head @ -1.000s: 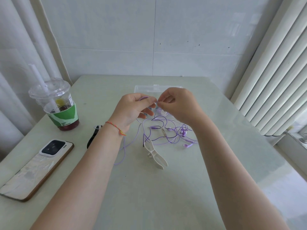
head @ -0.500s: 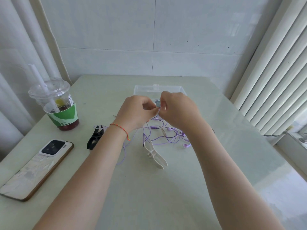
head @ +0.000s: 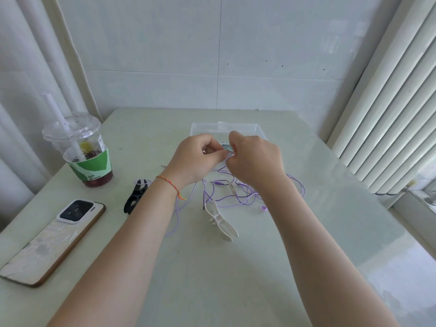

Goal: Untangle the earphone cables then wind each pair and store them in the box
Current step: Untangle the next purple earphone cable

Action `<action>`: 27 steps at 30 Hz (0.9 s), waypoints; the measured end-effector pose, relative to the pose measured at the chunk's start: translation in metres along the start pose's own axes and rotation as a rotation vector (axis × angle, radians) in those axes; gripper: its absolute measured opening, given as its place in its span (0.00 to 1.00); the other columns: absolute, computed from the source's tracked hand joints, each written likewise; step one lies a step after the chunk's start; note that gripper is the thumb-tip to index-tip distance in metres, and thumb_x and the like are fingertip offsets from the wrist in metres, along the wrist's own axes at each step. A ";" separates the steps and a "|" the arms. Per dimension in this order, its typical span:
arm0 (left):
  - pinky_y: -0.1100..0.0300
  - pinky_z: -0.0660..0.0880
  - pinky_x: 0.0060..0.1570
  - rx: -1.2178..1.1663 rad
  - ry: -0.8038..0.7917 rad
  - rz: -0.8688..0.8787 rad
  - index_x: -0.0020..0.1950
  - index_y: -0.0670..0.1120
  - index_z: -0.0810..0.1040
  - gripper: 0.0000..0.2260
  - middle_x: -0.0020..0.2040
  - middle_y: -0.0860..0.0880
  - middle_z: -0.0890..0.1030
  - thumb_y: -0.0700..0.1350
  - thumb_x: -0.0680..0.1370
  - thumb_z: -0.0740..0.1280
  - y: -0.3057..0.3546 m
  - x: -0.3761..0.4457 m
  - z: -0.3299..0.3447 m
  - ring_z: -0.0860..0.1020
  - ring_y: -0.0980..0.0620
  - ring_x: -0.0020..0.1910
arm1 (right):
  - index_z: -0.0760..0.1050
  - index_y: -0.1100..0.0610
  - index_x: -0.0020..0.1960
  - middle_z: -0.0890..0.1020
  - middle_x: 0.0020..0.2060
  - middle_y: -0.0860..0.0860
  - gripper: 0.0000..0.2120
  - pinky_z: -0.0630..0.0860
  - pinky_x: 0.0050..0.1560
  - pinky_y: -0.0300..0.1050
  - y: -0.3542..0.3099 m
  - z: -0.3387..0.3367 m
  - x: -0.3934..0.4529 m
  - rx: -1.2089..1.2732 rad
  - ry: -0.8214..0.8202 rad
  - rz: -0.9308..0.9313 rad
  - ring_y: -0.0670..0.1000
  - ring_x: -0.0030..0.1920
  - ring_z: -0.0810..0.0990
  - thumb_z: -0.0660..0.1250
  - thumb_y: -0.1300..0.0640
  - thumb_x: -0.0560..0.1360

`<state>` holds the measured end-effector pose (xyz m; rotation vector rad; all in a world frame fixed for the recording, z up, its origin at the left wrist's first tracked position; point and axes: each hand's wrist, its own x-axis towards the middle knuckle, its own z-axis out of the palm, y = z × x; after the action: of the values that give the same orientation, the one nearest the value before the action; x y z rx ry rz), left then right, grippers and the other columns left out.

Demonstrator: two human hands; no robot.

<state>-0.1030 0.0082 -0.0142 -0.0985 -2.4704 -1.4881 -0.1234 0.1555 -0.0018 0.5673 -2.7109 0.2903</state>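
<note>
Above the worktop (head: 212,267), before the clear box (head: 205,128), we see left hand (head: 195,159) and right hand (head: 256,159) — both pinching the purple earphone cable (head: 236,199).

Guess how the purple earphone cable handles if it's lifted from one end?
Probably floppy: the purple earphone cable lies in loose overlapping loops on the table. It likely drags and snags, since strands cross each other and the white winder. Looks thin and light; left hand and right hand pinch it with fingertips.
</note>
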 end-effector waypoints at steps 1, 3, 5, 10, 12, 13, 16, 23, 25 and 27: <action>0.60 0.73 0.38 -0.009 0.002 -0.003 0.39 0.47 0.80 0.05 0.41 0.44 0.84 0.43 0.74 0.73 -0.001 0.000 -0.001 0.76 0.56 0.32 | 0.66 0.53 0.45 0.74 0.36 0.50 0.04 0.61 0.32 0.42 0.001 0.000 0.000 0.003 -0.006 0.014 0.57 0.35 0.72 0.61 0.57 0.72; 0.66 0.68 0.33 -0.025 0.007 -0.006 0.39 0.47 0.80 0.05 0.39 0.45 0.83 0.42 0.74 0.73 -0.001 0.001 -0.002 0.72 0.60 0.27 | 0.65 0.52 0.45 0.73 0.35 0.50 0.04 0.61 0.32 0.43 0.003 -0.001 0.001 0.010 -0.008 0.037 0.57 0.36 0.72 0.61 0.57 0.72; 0.68 0.65 0.30 -0.051 0.011 -0.006 0.38 0.48 0.79 0.06 0.35 0.47 0.80 0.41 0.74 0.73 0.001 0.000 -0.004 0.70 0.62 0.24 | 0.65 0.52 0.45 0.73 0.35 0.50 0.05 0.61 0.32 0.43 0.003 -0.001 0.001 0.009 -0.001 0.046 0.57 0.36 0.72 0.61 0.57 0.72; 0.69 0.63 0.24 -0.229 0.022 -0.037 0.39 0.42 0.78 0.06 0.29 0.50 0.75 0.38 0.75 0.71 0.005 -0.002 -0.004 0.67 0.60 0.21 | 0.65 0.53 0.44 0.73 0.37 0.51 0.04 0.61 0.31 0.43 0.003 -0.001 0.002 0.018 0.042 0.059 0.58 0.36 0.72 0.60 0.58 0.71; 0.71 0.64 0.25 -0.169 0.077 -0.044 0.41 0.39 0.78 0.04 0.28 0.52 0.76 0.38 0.75 0.70 0.005 -0.001 -0.004 0.69 0.60 0.21 | 0.68 0.54 0.43 0.75 0.39 0.50 0.04 0.65 0.33 0.44 0.005 -0.003 0.003 0.158 0.073 0.055 0.57 0.37 0.73 0.61 0.59 0.69; 0.73 0.64 0.25 -0.123 0.097 -0.047 0.42 0.38 0.78 0.04 0.28 0.52 0.76 0.38 0.75 0.70 0.005 -0.001 -0.005 0.70 0.61 0.22 | 0.69 0.53 0.42 0.75 0.38 0.50 0.04 0.67 0.35 0.44 0.006 -0.003 0.004 0.289 0.073 0.053 0.55 0.38 0.74 0.62 0.59 0.69; 0.75 0.66 0.30 -0.081 0.047 -0.060 0.43 0.41 0.81 0.04 0.32 0.46 0.80 0.41 0.76 0.69 0.004 -0.001 -0.008 0.73 0.62 0.28 | 0.69 0.54 0.40 0.79 0.34 0.51 0.04 0.69 0.33 0.41 0.007 -0.011 0.004 0.691 -0.009 0.066 0.48 0.32 0.73 0.64 0.60 0.69; 0.70 0.67 0.31 -0.126 0.019 0.006 0.47 0.44 0.85 0.07 0.26 0.53 0.78 0.45 0.78 0.69 0.000 0.000 -0.010 0.71 0.62 0.27 | 0.76 0.56 0.43 0.70 0.24 0.46 0.02 0.64 0.26 0.36 0.020 -0.012 0.006 0.711 -0.159 0.089 0.44 0.22 0.65 0.67 0.58 0.73; 0.64 0.64 0.30 -0.152 0.188 -0.041 0.44 0.44 0.85 0.08 0.21 0.57 0.71 0.45 0.78 0.68 -0.003 0.003 -0.012 0.66 0.60 0.23 | 0.78 0.56 0.43 0.70 0.24 0.46 0.03 0.62 0.25 0.33 0.028 -0.012 0.008 0.669 -0.153 0.087 0.43 0.22 0.64 0.68 0.57 0.74; 0.61 0.64 0.31 -0.193 0.355 -0.095 0.40 0.46 0.84 0.08 0.23 0.54 0.69 0.46 0.77 0.68 -0.009 0.006 -0.016 0.65 0.56 0.24 | 0.80 0.56 0.44 0.69 0.22 0.44 0.03 0.60 0.23 0.32 0.037 -0.012 0.010 0.671 -0.094 0.114 0.42 0.22 0.65 0.69 0.57 0.75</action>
<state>-0.1078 -0.0110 -0.0133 0.2312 -2.0746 -1.6191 -0.1440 0.1886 0.0089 0.6031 -2.7012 1.2547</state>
